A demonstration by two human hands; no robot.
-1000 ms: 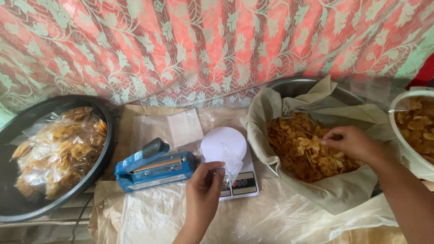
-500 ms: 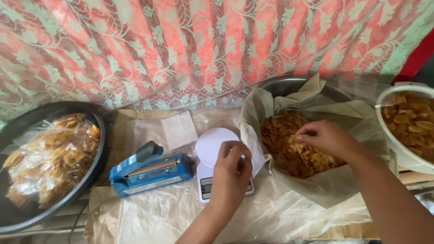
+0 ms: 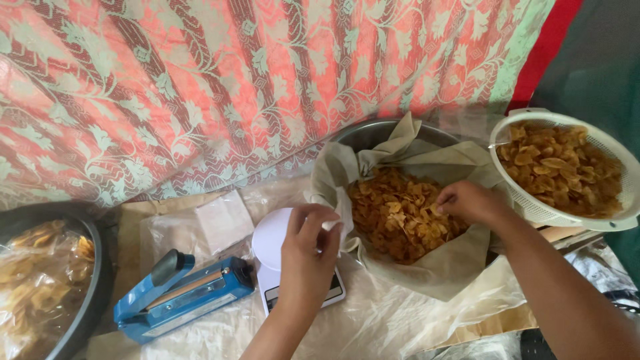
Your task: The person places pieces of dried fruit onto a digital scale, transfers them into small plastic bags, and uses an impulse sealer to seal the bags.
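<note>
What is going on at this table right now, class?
A person works over a table covered in plastic sheeting. The right hand reaches into a paper-lined metal bowl of fried chips. The left hand holds a small clear bag above a white kitchen scale. A blue heat sealer lies to the left, a white colander of chips to the right.
</note>
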